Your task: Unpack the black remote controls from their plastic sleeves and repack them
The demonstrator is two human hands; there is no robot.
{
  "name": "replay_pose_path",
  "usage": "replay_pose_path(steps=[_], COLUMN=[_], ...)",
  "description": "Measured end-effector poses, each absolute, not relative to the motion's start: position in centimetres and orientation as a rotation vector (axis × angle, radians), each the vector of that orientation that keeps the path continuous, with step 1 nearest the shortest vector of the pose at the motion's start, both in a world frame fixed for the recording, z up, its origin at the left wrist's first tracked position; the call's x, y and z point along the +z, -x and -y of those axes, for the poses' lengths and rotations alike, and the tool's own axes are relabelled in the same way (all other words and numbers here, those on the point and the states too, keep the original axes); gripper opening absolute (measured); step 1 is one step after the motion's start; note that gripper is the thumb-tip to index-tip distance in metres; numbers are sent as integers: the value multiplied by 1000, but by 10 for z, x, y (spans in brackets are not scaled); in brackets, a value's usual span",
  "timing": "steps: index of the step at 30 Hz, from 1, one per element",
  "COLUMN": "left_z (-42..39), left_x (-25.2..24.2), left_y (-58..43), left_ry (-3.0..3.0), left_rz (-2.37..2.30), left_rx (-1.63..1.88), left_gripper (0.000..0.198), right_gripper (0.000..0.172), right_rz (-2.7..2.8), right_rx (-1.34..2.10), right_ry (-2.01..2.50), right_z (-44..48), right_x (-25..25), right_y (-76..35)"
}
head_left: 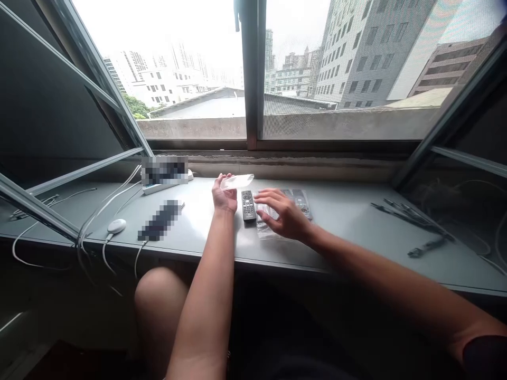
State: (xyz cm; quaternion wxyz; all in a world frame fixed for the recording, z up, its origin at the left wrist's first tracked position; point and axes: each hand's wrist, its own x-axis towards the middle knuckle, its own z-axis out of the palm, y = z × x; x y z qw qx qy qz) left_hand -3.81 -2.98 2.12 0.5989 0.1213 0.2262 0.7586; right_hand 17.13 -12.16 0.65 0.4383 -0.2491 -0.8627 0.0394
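**Lot of 4 items at the centre of the worktop, plus surroundings**

1. Left hand [224,194]: palm up, centre of frame. Fingers [228,180] slightly curled and narrow, holding a clear plastic sleeve [237,182] that lies across them, above the worktop [348,221].
2. Right hand [283,215]: palm down, just right of centre. Fingers [269,197] spread wide, resting on a clear plastic bag [266,221] that lies flat on the worktop.
3. Black remote control [249,205]: lying lengthwise between the 2 hands, just beside the bag.
4. Second remote control [301,201]: dark, seen through plastic, just past the right hand's fingers.

**Surroundings**

- White power strip [166,186], label pixelated, at the worktop's rear, left of centre.
- White computer mouse [116,226], left of frame.
- Pixelated dark flat object [160,220], beside the mouse.
- White cables [95,211], far left.
- Black cables [412,221], right of frame.
- Open window [249,68] along the top of the frame, buildings beyond.
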Motion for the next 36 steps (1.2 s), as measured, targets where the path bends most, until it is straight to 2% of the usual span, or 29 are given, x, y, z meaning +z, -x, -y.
replay_pose_path(steps=[2, 7, 11, 16, 24, 29, 36], left_z=[30, 29, 30, 32, 28, 26, 27], left_x=[22, 20, 20, 22, 18, 14, 16], left_y=[42, 44, 43, 42, 43, 42, 41], left_ry=[-213, -157, -160, -142, -160, -188, -160], left_rz=[-523, -509, -513, -529, -539, -567, -560], left_rx=[1792, 1821, 1818, 1817, 1809, 1785, 1770], left_gripper=[9, 12, 13, 12, 12, 13, 14], right_gripper=[28, 48, 44, 49, 27, 24, 29], right_rz=[2303, 2561, 2543, 2513, 2479, 2353, 2006], right_rx=[92, 85, 126, 94, 54, 300, 897], right_ry=[605, 657, 568, 488, 397, 394, 429], right_z=[121, 119, 125, 132, 135, 143, 142], right_x=[1, -9, -5, -3, -10, 3, 4], right_y=[-166, -160, -161, -159, -150, -151, -156])
